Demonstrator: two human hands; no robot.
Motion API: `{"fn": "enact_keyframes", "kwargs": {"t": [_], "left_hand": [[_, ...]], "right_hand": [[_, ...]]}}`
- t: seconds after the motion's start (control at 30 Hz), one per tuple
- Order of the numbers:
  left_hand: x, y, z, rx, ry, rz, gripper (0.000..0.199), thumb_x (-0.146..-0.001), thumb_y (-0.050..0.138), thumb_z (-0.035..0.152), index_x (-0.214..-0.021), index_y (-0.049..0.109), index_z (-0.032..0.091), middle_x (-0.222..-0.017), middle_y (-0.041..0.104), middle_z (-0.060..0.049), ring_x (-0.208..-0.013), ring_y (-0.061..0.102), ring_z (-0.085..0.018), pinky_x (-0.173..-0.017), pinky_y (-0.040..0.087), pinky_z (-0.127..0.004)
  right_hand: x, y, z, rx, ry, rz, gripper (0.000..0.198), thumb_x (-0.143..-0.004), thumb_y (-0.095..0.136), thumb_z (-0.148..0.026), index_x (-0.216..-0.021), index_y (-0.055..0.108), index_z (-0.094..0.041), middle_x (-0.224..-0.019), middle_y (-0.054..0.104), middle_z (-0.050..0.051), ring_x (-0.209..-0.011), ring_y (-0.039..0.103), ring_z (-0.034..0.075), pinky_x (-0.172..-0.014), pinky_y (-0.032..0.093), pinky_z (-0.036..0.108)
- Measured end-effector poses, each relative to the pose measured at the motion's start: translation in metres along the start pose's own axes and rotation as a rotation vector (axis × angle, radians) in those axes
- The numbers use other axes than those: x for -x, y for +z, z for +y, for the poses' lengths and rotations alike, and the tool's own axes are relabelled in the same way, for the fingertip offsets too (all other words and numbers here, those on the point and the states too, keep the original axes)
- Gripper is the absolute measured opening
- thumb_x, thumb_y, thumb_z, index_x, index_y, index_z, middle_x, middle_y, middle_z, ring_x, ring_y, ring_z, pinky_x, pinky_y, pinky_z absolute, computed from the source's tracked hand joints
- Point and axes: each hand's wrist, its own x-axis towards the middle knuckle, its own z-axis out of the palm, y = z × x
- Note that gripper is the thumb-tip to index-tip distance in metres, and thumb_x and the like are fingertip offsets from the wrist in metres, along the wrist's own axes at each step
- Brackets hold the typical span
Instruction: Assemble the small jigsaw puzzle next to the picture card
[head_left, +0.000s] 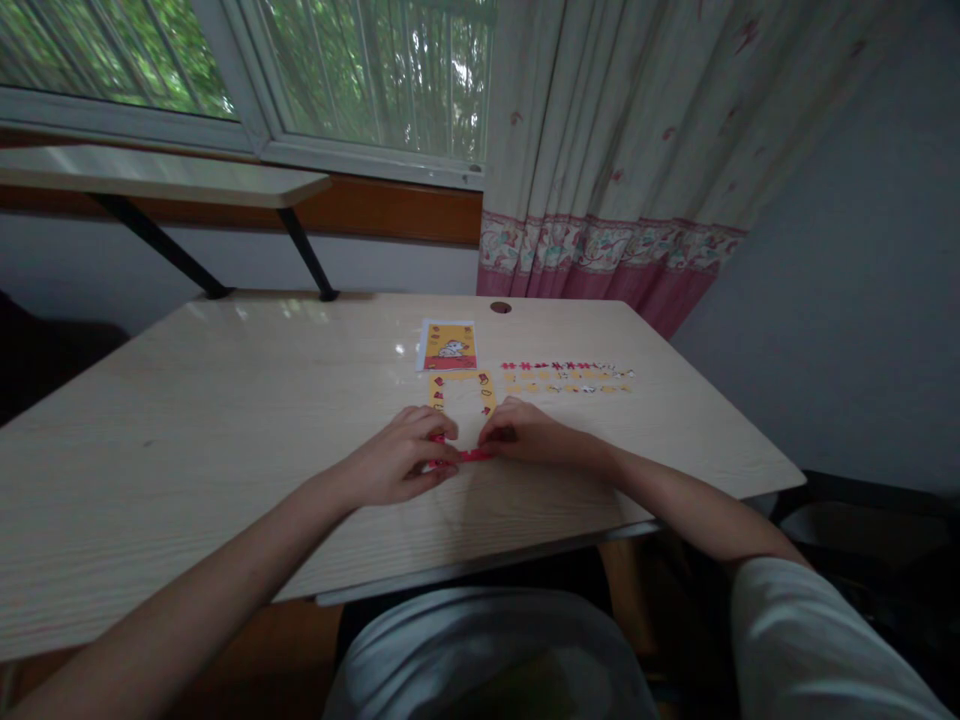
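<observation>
On the desk in front of me lies a partly joined jigsaw puzzle frame (460,378), yellow along the top and sides and red along the bottom, with bare desk inside it. My left hand (411,455) is curled at its lower left corner, thumb and fingers closed about the red jigsaw pieces there. At the bottom edge, my right hand (529,432) pinches a red jigsaw piece (474,455), its fingertips partly hiding it. Just beyond the frame rests a picture card (450,346), yellow and red with a white cartoon animal.
Loose jigsaw pieces (570,377) lie in 3 rows right of the frame, red ones farthest back. A round cable hole (501,308) is near the desk's back edge. A raised shelf (165,176) stands at the back left; a curtain (600,200) hangs behind.
</observation>
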Motion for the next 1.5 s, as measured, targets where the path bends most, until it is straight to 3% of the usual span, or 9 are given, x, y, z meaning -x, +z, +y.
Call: {"fn": "enact_keyframes", "kwargs": {"t": [0.47,0.77,0.9,1.1,1.5], "left_hand": [[0.000,0.002,0.001,-0.005,-0.008,-0.002,0.017,-0.089,0.056,0.030,-0.097,0.069,0.022,-0.103,0.060,-0.007,-0.100,0.053,-0.023,-0.091,0.040,-0.040],[-0.004,0.006,0.010,-0.015,0.020,-0.009,0.022,-0.089,0.056,0.033,-0.104,0.065,0.020,-0.101,0.060,-0.008,-0.098,0.053,-0.024,-0.090,0.040,-0.041],[-0.004,0.010,0.013,-0.033,0.049,-0.022,0.024,-0.090,0.055,0.033,-0.107,0.063,0.019,-0.105,0.061,-0.009,-0.100,0.053,-0.024,-0.091,0.040,-0.041],[-0.006,0.013,0.018,-0.085,0.108,-0.046,0.031,-0.092,0.051,0.032,-0.119,0.058,0.017,-0.120,0.061,-0.012,-0.110,0.052,-0.027,-0.096,0.036,-0.044],[-0.009,0.018,0.020,-0.083,0.074,-0.105,0.044,-0.091,0.051,0.034,-0.131,0.050,0.016,-0.128,0.059,-0.012,-0.113,0.049,-0.027,-0.097,0.035,-0.042]], "right_hand": [[0.000,0.002,0.001,-0.035,0.098,0.014,0.004,-0.078,0.070,-0.016,-0.081,0.071,-0.016,-0.073,0.066,0.000,-0.070,0.056,0.011,-0.070,0.041,0.023],[0.014,-0.009,0.005,-0.017,0.034,0.079,0.009,-0.085,0.064,-0.025,-0.085,0.070,-0.018,-0.079,0.068,0.002,-0.075,0.059,0.013,-0.075,0.043,0.026],[0.032,-0.003,0.004,0.077,0.045,0.137,0.012,-0.087,0.060,-0.024,-0.089,0.070,-0.018,-0.077,0.067,0.002,-0.075,0.058,0.014,-0.077,0.044,0.028],[0.048,0.009,0.000,0.141,-0.053,0.192,0.018,-0.089,0.058,-0.023,-0.102,0.070,-0.021,-0.101,0.069,0.007,-0.093,0.059,0.017,-0.085,0.046,0.033],[0.049,0.010,0.000,0.189,-0.090,0.163,0.022,-0.091,0.055,-0.022,-0.109,0.068,-0.023,-0.108,0.070,0.005,-0.093,0.059,0.017,-0.087,0.045,0.035]]}}
